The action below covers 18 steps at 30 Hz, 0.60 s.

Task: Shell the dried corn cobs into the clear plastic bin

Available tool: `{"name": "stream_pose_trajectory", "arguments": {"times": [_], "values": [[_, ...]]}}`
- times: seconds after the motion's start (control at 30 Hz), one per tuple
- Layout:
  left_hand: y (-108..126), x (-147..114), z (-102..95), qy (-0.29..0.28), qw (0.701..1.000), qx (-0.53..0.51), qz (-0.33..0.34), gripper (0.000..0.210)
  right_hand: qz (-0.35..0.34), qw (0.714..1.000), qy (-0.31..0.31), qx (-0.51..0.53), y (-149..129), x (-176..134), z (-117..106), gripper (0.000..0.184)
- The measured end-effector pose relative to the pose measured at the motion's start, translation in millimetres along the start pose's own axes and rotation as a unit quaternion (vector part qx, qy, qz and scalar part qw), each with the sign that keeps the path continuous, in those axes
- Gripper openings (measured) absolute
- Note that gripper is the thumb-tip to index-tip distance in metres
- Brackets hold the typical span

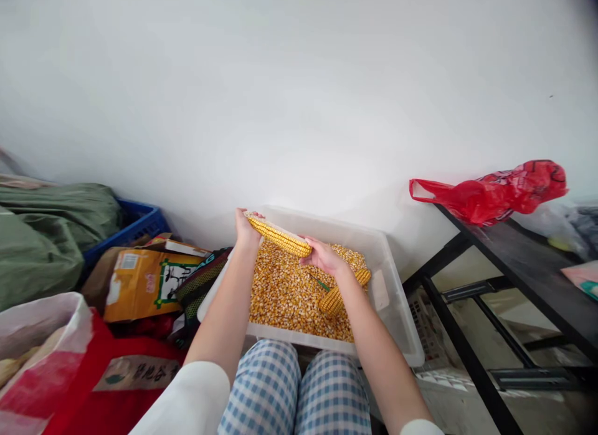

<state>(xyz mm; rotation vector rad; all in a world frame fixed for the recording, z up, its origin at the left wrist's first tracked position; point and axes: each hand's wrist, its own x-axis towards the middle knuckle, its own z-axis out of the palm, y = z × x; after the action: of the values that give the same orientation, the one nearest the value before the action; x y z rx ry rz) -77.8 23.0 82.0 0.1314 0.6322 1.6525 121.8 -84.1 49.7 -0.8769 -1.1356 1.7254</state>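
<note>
A partly shelled corn cob (pixel 279 237) is held slantwise above a bin, with yellow kernel rows on its near side and a pale bare strip along its upper side. My left hand (pixel 247 228) is closed round its left end. At the other end, the fingers of my right hand (pixel 322 256) grip the tip. Below them, loose corn kernels (pixel 284 291) fill much of the translucent plastic bin (pixel 404 323). Another corn cob (pixel 332 301) lies on the kernels, partly behind my right forearm, near a small green-handled object (pixel 321 284).
At left are an orange cardboard box (pixel 135 282), a blue crate (pixel 147 222) under green cloth (pixel 56 229), and a red bag (pixel 126 385). A black-framed table (pixel 518 260) stands at right with a red plastic bag (pixel 504 192) on it. A white wall (pixel 299 98) rises behind the bin.
</note>
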Motion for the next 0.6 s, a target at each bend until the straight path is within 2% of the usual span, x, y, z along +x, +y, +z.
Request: {"name": "stream_pose_trajectory", "arguments": {"times": [0.4,0.6], "values": [[9.2,5.4,-3.2,0.001,1.000,0.027,-0.012,0.018,0.005,0.999,-0.020,0.037,8.5,3.0,11.2,0.034],[11.2,9.6,-6.0,-0.006,1.000,0.020,-0.021,0.020,0.015,0.998,-0.028,0.047,2.5,-0.7,17.0,0.034]]}}
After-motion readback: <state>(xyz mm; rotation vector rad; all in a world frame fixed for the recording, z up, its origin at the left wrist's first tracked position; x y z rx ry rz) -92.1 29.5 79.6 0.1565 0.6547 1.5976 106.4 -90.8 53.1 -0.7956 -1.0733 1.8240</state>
